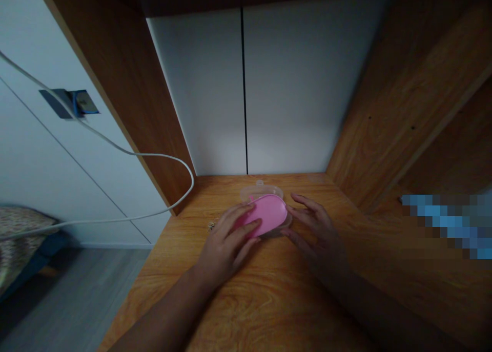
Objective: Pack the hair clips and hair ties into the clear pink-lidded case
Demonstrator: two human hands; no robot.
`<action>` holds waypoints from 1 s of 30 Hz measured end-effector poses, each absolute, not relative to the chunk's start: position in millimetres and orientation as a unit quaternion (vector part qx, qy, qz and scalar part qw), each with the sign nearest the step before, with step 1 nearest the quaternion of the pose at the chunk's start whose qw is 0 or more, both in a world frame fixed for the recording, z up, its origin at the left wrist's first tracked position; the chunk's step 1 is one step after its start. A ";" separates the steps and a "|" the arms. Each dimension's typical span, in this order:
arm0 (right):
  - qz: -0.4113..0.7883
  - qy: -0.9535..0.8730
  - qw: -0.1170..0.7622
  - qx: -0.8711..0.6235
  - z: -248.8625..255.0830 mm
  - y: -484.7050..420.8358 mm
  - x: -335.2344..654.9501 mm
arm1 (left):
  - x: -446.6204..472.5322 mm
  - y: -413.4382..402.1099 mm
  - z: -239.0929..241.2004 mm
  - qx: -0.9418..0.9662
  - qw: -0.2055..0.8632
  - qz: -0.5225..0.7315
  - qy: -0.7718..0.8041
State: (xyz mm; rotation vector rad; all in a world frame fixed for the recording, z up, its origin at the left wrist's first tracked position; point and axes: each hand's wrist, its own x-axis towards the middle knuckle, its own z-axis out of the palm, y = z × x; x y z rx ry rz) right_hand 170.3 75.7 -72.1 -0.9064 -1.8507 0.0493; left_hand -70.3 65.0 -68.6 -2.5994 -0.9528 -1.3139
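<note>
A smooth pink oval piece, its material unclear, lies tilted over a clear plastic container. Across the left part of the pink piece rest the fingers of my left hand, with the thumb at its lower edge, gripping it. My right hand is curled around the right end, thumb and a finger touching the rim of the clear container and one finger raised off it. Behind the pink piece lies a clear oval lid with a small tab; whether it joins the container is hidden.
Small thin objects lie left of my left hand on the wooden desk top. A white cable loops in from the left. Wooden side panels and a white back wall enclose the desk. A blurred-out blue patch is at right.
</note>
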 end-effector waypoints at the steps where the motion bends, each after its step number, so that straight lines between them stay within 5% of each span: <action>1: 0.020 -0.771 0.516 -0.372 -71.6 75.4 170.7 | -71.1 65.6 -68.6 -0.851 0.037 -0.427 -0.305; 15: 0.043 -0.775 0.472 -0.417 -76.5 79.2 172.2 | -70.1 66.6 -71.5 -0.820 0.045 -0.457 -0.342; 30: 0.072 -0.758 0.465 -0.452 -87.1 89.0 172.5 | -75.4 80.1 -88.7 -0.792 -0.095 -0.383 -0.467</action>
